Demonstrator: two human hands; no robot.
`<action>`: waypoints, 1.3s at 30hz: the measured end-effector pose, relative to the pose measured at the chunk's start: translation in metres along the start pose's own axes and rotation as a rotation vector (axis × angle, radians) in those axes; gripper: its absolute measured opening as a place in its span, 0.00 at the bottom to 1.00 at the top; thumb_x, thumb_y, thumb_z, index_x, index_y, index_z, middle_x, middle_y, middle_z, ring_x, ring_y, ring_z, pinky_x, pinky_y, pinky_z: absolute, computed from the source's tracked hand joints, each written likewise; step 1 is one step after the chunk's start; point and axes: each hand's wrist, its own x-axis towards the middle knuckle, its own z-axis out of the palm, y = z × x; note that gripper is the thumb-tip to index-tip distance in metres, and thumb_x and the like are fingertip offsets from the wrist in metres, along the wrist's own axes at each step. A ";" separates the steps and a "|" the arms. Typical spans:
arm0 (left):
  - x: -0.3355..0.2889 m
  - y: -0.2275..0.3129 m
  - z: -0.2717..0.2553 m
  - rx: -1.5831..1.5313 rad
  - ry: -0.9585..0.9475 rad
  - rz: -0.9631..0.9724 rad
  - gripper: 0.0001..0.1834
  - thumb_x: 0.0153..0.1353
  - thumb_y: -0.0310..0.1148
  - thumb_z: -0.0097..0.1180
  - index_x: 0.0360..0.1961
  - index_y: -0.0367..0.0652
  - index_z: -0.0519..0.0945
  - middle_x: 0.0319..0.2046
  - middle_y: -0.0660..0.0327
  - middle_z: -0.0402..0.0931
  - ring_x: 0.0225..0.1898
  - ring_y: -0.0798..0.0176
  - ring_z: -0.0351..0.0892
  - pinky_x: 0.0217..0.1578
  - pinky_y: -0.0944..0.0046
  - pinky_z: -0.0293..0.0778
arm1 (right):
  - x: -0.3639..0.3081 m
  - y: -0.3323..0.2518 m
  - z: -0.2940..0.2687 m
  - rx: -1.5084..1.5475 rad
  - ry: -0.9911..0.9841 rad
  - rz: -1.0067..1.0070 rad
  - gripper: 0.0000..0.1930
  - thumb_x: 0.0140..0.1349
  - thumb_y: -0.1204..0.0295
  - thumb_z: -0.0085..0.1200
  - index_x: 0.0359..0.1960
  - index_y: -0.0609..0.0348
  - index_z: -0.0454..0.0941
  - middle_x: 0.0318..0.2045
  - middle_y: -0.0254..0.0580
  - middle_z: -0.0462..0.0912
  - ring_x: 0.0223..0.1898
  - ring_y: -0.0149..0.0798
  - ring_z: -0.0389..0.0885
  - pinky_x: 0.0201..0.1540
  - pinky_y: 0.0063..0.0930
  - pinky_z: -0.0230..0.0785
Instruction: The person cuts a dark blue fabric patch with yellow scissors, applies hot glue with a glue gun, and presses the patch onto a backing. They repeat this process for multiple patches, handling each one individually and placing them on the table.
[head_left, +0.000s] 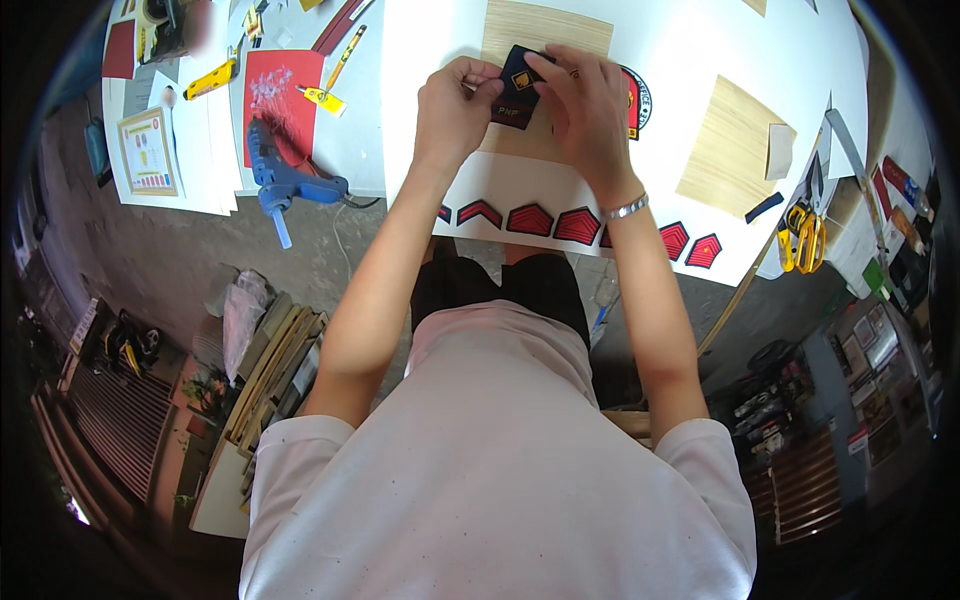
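Observation:
Between my hands is a dark navy cloth patch with a gold emblem and a reddish band at its lower end. It is over a pale wood-grain board. My left hand pinches the patch's left edge between thumb and fingers. At the upper right edge, the bent fingers of my right hand hold it. A round black-and-red emblem shows partly behind my right hand. Red-and-black chevron patches lie in a row along the near edge of the white sheet.
A blue glue gun rests by a red card at the left, near yellow cutters. Another wood-grain board lies to the right. Yellow-handled scissors sit at the table's right edge. Stacked boards stand at lower left.

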 end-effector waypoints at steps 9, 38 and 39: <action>0.003 -0.010 0.010 -0.029 0.012 -0.015 0.06 0.66 0.25 0.59 0.42 0.35 0.84 0.30 0.59 0.84 0.30 0.69 0.80 0.35 0.67 0.77 | 0.070 0.030 -0.009 0.244 -0.401 -0.062 0.06 0.63 0.66 0.59 0.37 0.53 0.81 0.38 0.42 0.80 0.46 0.48 0.75 0.53 0.44 0.64; -0.010 -0.005 0.006 0.467 0.148 -0.045 0.12 0.54 0.35 0.72 0.35 0.44 0.82 0.33 0.57 0.84 0.36 0.53 0.85 0.38 0.55 0.76 | 0.063 0.046 0.024 -0.251 -0.313 -0.354 0.10 0.70 0.61 0.52 0.40 0.54 0.76 0.41 0.37 0.77 0.46 0.40 0.77 0.51 0.36 0.68; -0.008 -0.007 0.004 0.498 0.143 0.055 0.12 0.53 0.34 0.72 0.36 0.45 0.82 0.33 0.58 0.83 0.36 0.54 0.83 0.37 0.55 0.76 | 0.063 0.046 0.024 -0.253 -0.315 -0.351 0.10 0.70 0.61 0.52 0.40 0.54 0.76 0.41 0.37 0.77 0.46 0.40 0.77 0.51 0.36 0.68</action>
